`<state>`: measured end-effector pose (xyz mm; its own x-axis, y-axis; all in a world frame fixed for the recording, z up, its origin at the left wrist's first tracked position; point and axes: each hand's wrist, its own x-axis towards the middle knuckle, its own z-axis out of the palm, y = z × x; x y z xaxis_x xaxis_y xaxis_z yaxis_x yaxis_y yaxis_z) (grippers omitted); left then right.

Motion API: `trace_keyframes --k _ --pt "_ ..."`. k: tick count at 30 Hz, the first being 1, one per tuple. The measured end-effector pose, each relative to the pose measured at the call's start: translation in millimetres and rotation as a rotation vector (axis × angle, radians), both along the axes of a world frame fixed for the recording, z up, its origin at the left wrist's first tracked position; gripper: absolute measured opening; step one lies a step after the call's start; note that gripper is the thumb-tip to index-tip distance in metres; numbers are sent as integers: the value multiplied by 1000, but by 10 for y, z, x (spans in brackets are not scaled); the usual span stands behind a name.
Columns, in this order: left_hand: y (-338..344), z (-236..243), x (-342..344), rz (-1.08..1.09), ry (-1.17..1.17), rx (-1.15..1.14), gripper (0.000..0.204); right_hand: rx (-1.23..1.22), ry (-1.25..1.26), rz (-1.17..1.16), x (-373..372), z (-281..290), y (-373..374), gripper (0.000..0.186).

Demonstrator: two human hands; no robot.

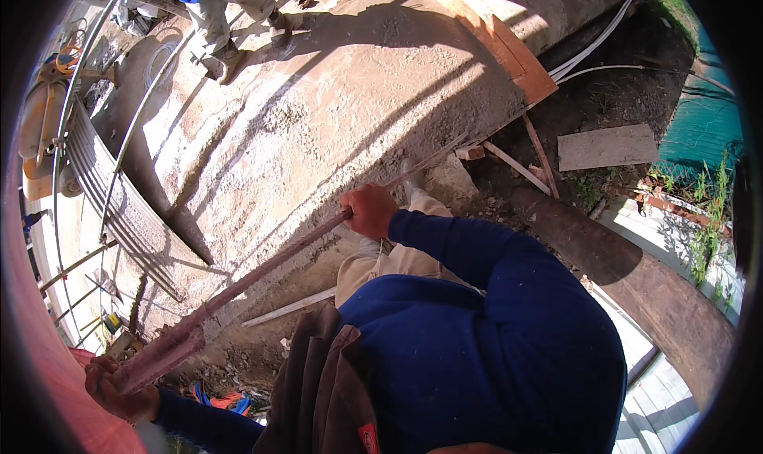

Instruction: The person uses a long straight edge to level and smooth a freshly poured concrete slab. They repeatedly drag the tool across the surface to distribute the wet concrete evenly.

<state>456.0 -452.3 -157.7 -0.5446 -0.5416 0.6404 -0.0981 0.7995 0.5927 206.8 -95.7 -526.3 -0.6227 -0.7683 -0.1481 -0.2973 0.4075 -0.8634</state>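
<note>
A long, narrow reddish-brown board point(262, 270), spattered with grey, slants across in front of me from lower left toward the middle. My right hand point(369, 210) is closed round it near the centre. At the lower left, my left hand point(119, 392) grips its wider near part, fingers wrapped over the end. The board lies along the near edge of a rough, wet-looking concrete surface point(318, 120). Whether it touches the concrete along its whole length I cannot tell.
A person in boots point(230, 25) stands on the far left of the concrete. Corrugated metal sheeting point(119, 192) curves at left, beside bent rods. Orange-brown planks point(509, 53) edge the far right. A thick log-like pipe point(628, 271), a loose flat slab point(608, 147) and a pale stick point(288, 307) lie nearby.
</note>
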Motion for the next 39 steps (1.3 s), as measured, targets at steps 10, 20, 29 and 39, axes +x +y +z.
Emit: trace_keyframes --k 10,20,29,39 --pt "1333 -1287 -1024 -223 16 210 14 344 186 -64 -1028 -1116 1246 13" --pt "213 483 -16 -237 58 -380 23 35 -35 132 230 -7 -142 15" --pt "13 228 359 -159 -35 -416 14 99 26 149 495 -142 -345 14" --pt "-115 32 1015 163 335 32 20 246 -2 301 897 227 -587 17"
